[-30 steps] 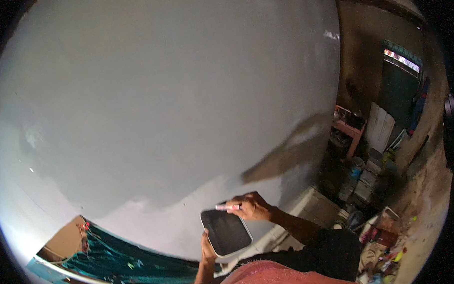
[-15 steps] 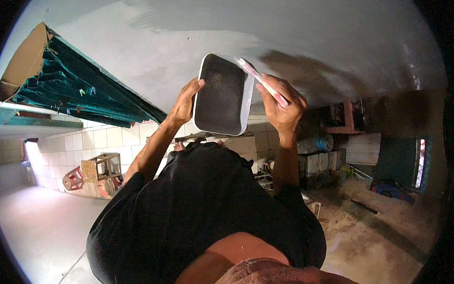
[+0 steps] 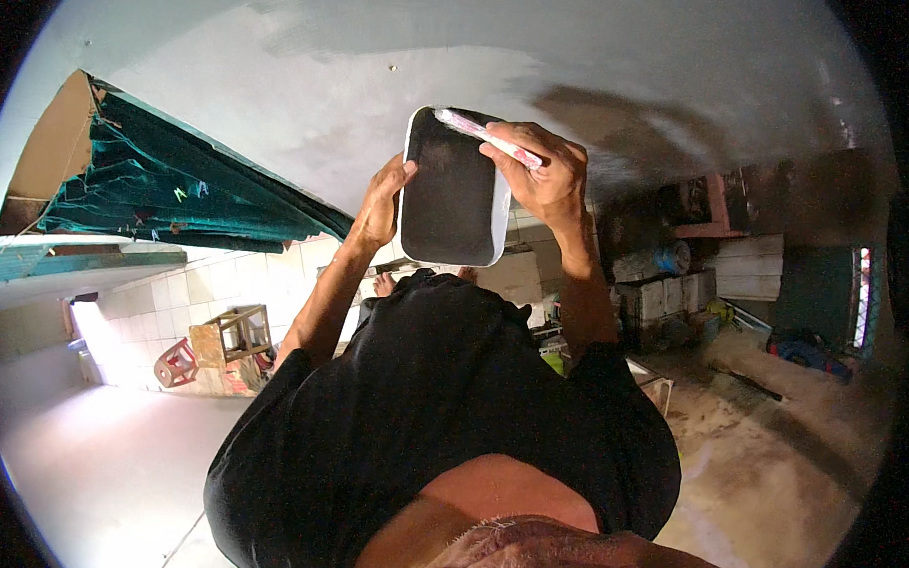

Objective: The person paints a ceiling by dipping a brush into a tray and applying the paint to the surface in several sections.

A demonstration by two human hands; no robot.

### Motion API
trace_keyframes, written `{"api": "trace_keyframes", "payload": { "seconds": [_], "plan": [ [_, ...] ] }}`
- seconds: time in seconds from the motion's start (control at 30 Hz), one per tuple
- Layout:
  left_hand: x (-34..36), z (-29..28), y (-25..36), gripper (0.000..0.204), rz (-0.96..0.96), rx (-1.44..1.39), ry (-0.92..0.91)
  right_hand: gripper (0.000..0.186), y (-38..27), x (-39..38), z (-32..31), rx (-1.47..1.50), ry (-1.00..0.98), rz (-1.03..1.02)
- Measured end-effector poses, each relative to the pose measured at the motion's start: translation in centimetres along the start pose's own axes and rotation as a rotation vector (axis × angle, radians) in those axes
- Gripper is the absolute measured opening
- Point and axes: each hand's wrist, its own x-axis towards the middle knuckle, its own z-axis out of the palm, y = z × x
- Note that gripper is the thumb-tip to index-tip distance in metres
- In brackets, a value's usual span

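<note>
My left hand (image 3: 383, 198) grips the left side of a deep rectangular tray (image 3: 450, 206) with a dark inside and a pale rim, thumb over the edge. The tray is held up in front of my chest, near the wall. In my right hand (image 3: 549, 171), fingers are closed round a slim pink-and-white brush (image 3: 479, 131). The brush slants up to the left, its pale tip at the tray's far edge. What lies in the tray is too dark to make out.
A grey wall (image 3: 298, 99) with brushy, uneven patches rises ahead. At the left hangs a dark green cloth (image 3: 181, 183) with clips. A wooden stool (image 3: 231, 337) and a red stool (image 3: 175, 364) stand on the tiled floor. Clutter with a blue container (image 3: 672, 256) lies at the right.
My right hand has moved left and a little up with the brush, whose tip went from the tray's upper right corner to its far edge. The left hand still holds the tray.
</note>
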Motion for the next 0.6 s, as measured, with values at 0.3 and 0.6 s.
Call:
{"api": "trace_keyframes", "payload": {
  "seconds": [0.3, 0.6],
  "plan": [
    [-1.3, -2.9, 0.3, 0.053, -0.032, -0.090, 0.062, 0.014, -3.6, -0.4, 1.6, 0.135, 0.120, 0.117],
    [-1.8, -4.6, 1.6, 0.057, -0.001, -0.052, 0.018, 0.014, -5.4, 0.2, 5.7, 0.237, 0.162, 0.321]
  ]
}}
